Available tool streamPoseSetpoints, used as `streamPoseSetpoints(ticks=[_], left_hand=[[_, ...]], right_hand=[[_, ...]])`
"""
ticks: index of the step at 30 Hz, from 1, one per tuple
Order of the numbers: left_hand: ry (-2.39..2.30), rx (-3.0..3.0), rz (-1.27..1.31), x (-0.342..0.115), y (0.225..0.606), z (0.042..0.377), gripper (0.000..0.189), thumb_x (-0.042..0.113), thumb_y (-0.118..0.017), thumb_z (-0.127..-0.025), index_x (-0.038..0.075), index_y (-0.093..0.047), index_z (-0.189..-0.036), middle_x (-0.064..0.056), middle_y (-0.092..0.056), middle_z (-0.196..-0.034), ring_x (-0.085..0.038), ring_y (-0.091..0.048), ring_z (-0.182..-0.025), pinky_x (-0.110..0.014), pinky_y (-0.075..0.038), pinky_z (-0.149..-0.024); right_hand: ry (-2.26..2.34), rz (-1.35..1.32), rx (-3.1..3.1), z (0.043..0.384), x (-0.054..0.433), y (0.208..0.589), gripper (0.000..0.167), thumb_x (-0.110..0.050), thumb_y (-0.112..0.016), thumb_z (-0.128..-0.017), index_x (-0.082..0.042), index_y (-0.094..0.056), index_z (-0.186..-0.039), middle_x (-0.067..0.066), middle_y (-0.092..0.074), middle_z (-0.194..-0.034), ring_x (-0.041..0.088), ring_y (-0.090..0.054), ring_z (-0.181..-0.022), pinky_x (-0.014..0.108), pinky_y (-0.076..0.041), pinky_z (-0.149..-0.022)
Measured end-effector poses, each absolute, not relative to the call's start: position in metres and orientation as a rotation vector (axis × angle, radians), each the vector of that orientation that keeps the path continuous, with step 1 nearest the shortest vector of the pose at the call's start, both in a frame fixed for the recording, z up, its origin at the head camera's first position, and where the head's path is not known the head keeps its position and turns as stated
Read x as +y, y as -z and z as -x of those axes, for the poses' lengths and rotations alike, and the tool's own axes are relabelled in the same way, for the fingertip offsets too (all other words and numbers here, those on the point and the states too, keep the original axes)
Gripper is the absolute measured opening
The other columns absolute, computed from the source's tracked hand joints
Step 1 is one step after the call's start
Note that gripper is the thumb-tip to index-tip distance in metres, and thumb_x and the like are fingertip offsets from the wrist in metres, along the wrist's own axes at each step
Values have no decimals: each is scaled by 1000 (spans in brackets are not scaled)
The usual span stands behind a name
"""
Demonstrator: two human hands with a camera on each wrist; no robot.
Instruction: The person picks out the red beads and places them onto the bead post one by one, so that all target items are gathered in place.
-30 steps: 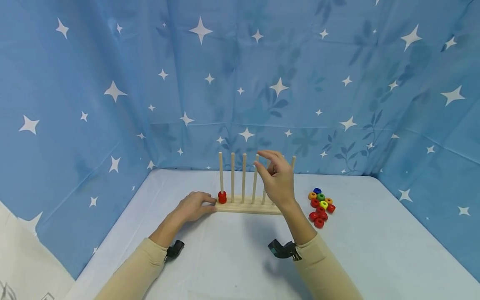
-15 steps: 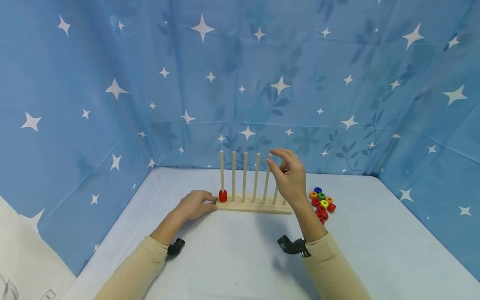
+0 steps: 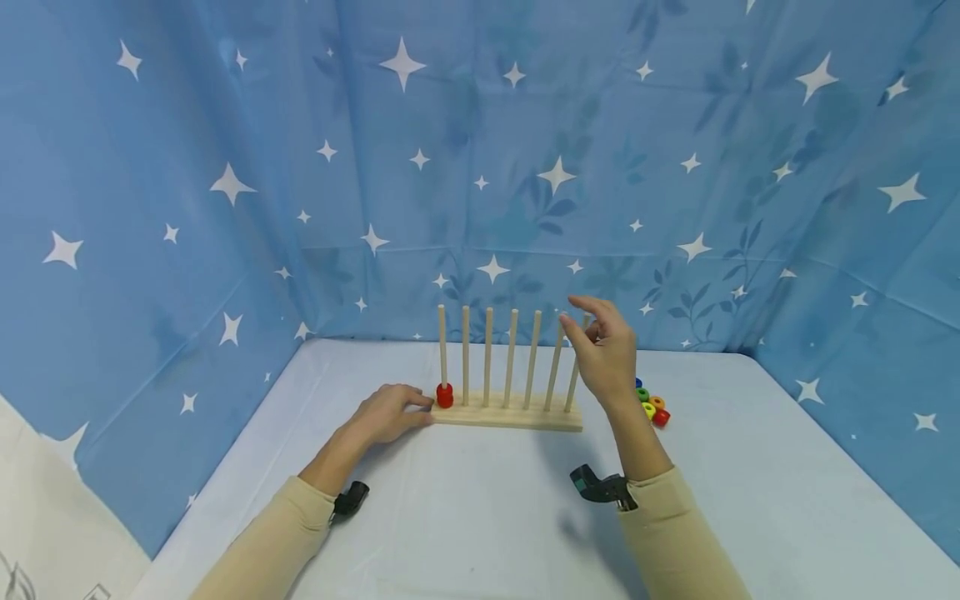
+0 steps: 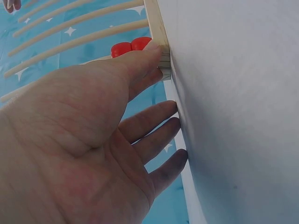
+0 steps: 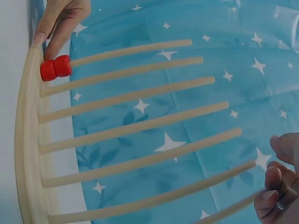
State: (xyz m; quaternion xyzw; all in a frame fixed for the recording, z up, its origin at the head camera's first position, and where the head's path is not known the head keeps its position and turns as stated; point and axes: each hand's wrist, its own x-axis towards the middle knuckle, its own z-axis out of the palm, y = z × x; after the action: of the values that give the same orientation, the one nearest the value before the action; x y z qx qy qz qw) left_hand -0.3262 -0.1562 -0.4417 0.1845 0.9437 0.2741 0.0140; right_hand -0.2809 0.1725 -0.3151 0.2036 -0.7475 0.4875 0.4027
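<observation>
While left fingers (image 4: 145, 85) pinch — the base (image 3: 506, 415) lies between.

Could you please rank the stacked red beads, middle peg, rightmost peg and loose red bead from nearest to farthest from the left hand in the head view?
From the left hand:
1. Stacked red beads, on the leftmost peg
2. Middle peg, halfway along the base
3. Rightmost peg, at the base's right end
4. Loose red bead, right of the base

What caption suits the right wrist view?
Left hand holding a wooden rack, two red beads on its nearest peg.
</observation>
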Motion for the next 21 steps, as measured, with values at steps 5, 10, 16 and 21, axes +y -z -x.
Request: streamPoseSetpoints(ticks=[5,10,16,21], left_hand=[[-860,2939,-563,-156,444,326,33,32,-75,-97,19,-77,-128,-14,-65,-143,-39,-57,-137,-59,-46,-110],[-872,2939,-569,-157,445,325,33,32,-75,-97,19,-78,-127,-14,-65,-143,-39,-58,-136,-59,-47,-110],[-876,2934,-576,-157,444,325,33,31,-75,-97,18,-77,-127,-15,-65,-143,-40,-58,-136,-59,-47,-109],[-879,2929,-591,-157,441,326,33,31,-74,-97,18,-77,-127,-15,-65,-143,-40,-58,-136,-59,-47,-109]], right_hand=[[-1264,-478,-1910,284,180,317,29,5,-72,-94,6,-72,-123,28,-68,-120,11,-39,-52,15,-31,-48],[-1283,-444,-1939,306,201,333,30,-6,-74,-97,-3,-73,-127,19,-69,-124,8,-42,-53,17,-32,-46],[-1274,-391,-1969,313,218,338,31,-14,-75,-97,-8,-74,-127,15,-73,-121,4,-51,-61,16,-36,-44],[-1283,-349,-1981,313,227,336,33,-15,-74,-98,-8,-72,-131,14,-71,-124,-1,-59,-71,12,-52,-56]])
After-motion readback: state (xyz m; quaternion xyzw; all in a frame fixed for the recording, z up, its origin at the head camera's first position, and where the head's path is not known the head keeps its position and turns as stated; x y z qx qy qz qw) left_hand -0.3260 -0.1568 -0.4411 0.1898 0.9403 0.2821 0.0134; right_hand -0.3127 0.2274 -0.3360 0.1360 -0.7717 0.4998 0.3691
